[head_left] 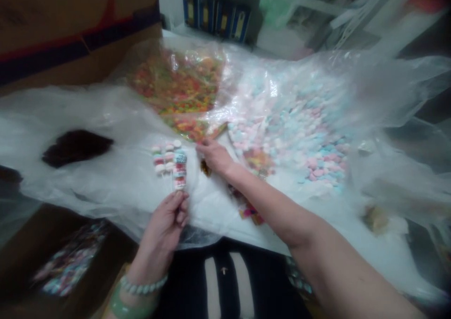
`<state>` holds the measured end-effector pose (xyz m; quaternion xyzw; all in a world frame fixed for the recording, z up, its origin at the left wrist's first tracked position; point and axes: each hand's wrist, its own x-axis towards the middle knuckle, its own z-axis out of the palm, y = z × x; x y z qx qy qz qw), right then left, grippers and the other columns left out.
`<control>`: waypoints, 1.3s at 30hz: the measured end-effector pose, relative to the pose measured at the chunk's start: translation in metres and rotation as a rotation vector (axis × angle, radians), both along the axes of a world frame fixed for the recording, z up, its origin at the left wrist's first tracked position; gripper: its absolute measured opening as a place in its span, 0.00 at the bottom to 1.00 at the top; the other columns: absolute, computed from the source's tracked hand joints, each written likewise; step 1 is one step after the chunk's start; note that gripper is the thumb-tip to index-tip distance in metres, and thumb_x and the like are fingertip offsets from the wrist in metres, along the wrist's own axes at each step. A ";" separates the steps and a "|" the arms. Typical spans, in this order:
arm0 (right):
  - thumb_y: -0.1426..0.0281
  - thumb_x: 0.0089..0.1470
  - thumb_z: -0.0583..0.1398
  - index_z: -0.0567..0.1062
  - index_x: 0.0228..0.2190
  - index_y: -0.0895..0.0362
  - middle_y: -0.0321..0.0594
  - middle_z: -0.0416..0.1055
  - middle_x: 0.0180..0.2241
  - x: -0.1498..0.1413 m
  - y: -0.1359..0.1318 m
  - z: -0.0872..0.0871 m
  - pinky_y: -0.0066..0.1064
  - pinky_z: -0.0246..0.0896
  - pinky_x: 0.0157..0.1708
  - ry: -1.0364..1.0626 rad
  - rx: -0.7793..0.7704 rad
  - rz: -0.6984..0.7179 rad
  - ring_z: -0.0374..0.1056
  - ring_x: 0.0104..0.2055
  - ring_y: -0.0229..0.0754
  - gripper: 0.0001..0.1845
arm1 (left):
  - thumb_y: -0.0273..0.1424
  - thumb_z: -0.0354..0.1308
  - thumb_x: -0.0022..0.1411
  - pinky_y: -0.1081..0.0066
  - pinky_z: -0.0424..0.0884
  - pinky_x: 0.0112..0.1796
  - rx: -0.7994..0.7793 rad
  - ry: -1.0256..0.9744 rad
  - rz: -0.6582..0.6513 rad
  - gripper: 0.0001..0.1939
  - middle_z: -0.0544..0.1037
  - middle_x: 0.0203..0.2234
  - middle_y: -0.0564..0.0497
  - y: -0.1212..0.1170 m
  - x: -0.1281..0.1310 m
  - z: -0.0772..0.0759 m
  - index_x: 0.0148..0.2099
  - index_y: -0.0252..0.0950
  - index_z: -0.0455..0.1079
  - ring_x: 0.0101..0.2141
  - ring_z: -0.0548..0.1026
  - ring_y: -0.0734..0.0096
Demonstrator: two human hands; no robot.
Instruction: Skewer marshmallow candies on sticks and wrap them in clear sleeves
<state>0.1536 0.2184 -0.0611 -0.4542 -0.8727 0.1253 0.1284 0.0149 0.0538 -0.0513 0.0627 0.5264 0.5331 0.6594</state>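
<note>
My left hand [169, 213] is closed on the lower end of a wrapped candy skewer [180, 168], a clear-wrapped stack of pink, white and blue sweets held upright. Just left of it, several marshmallow skewers [163, 159] lie side by side on the white sheet. My right hand [215, 155] reaches across, its fingers bent together at the near edge of the orange and green gummy candies [190, 130]; what they pinch, if anything, is hidden. Beneath that hand lies a small gold-coloured bunch [205, 167], too blurred to name.
Pink, white and blue candies [326, 161] spill from a clear plastic bag on the right. A dark lump [77, 146] lies at left. Below it stands a box of wrapped sweets [75, 258]. A large cardboard box [77, 32] and shelving with blue binders [214, 16] stand behind.
</note>
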 end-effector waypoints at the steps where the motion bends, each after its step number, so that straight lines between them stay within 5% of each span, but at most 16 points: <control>1: 0.78 0.57 0.51 0.77 0.39 0.57 0.44 0.71 0.44 -0.001 0.001 0.001 0.29 0.55 0.37 -0.059 0.005 0.025 0.65 0.41 0.43 0.16 | 0.29 0.63 0.54 0.81 0.54 0.13 0.002 -0.009 -0.003 0.06 0.65 0.15 0.57 -0.001 0.001 0.000 0.30 0.31 0.70 0.13 0.56 0.83; 10: 0.77 0.59 0.52 0.77 0.36 0.59 0.50 0.73 0.36 0.032 -0.024 0.029 0.36 0.49 0.34 -0.258 0.256 -0.139 0.64 0.38 0.47 0.13 | 0.28 0.66 0.54 0.80 0.61 0.16 0.012 -0.127 0.004 0.06 0.70 0.19 0.54 -0.003 -0.006 -0.003 0.31 0.32 0.71 0.16 0.63 0.82; 14: 0.75 0.62 0.49 0.76 0.34 0.57 0.47 0.72 0.32 0.039 -0.070 0.030 0.38 0.48 0.35 -0.129 0.381 -0.038 0.62 0.36 0.47 0.15 | 0.30 0.71 0.48 0.69 0.76 0.30 0.041 -0.280 -0.060 0.12 0.79 0.40 0.45 0.000 0.001 0.002 0.31 0.34 0.71 0.33 0.78 0.66; 16: 0.73 0.64 0.49 0.76 0.34 0.56 0.46 0.72 0.30 0.036 -0.095 0.026 0.37 0.48 0.35 -0.048 0.394 0.062 0.62 0.34 0.46 0.16 | 0.31 0.72 0.47 0.64 0.77 0.34 0.094 -0.322 -0.116 0.13 0.78 0.41 0.45 0.000 0.005 0.003 0.31 0.35 0.71 0.40 0.78 0.58; 23: 0.72 0.60 0.54 0.75 0.26 0.55 0.40 0.71 0.24 0.031 -0.130 0.012 0.33 0.47 0.31 0.057 0.232 -0.056 0.61 0.28 0.41 0.14 | 0.33 0.74 0.43 0.70 0.74 0.32 0.130 -0.162 -0.232 0.16 0.77 0.30 0.50 -0.005 0.010 -0.006 0.32 0.32 0.74 0.27 0.76 0.69; 28: 0.74 0.60 0.53 0.77 0.28 0.55 0.40 0.72 0.26 0.043 -0.130 0.005 0.32 0.52 0.34 0.157 0.155 -0.126 0.65 0.31 0.41 0.14 | 0.29 0.72 0.44 0.78 0.68 0.23 0.096 -0.142 -0.136 0.11 0.75 0.24 0.52 0.001 0.011 -0.009 0.28 0.31 0.73 0.22 0.69 0.79; 35: 0.77 0.55 0.53 0.74 0.49 0.58 0.50 0.73 0.48 0.061 -0.119 0.003 0.39 0.59 0.51 0.340 0.106 -0.315 0.66 0.50 0.49 0.21 | 0.31 0.70 0.45 0.77 0.67 0.27 0.206 0.157 -0.083 0.09 0.74 0.22 0.51 0.012 0.014 -0.006 0.27 0.31 0.74 0.22 0.69 0.77; 39: 0.73 0.56 0.57 0.78 0.42 0.54 0.43 0.76 0.44 0.056 -0.115 0.016 0.36 0.60 0.52 0.549 -0.067 -0.210 0.68 0.49 0.45 0.14 | 0.32 0.69 0.46 0.75 0.67 0.29 0.231 0.285 -0.151 0.09 0.75 0.22 0.49 0.010 0.011 0.000 0.27 0.31 0.76 0.23 0.70 0.75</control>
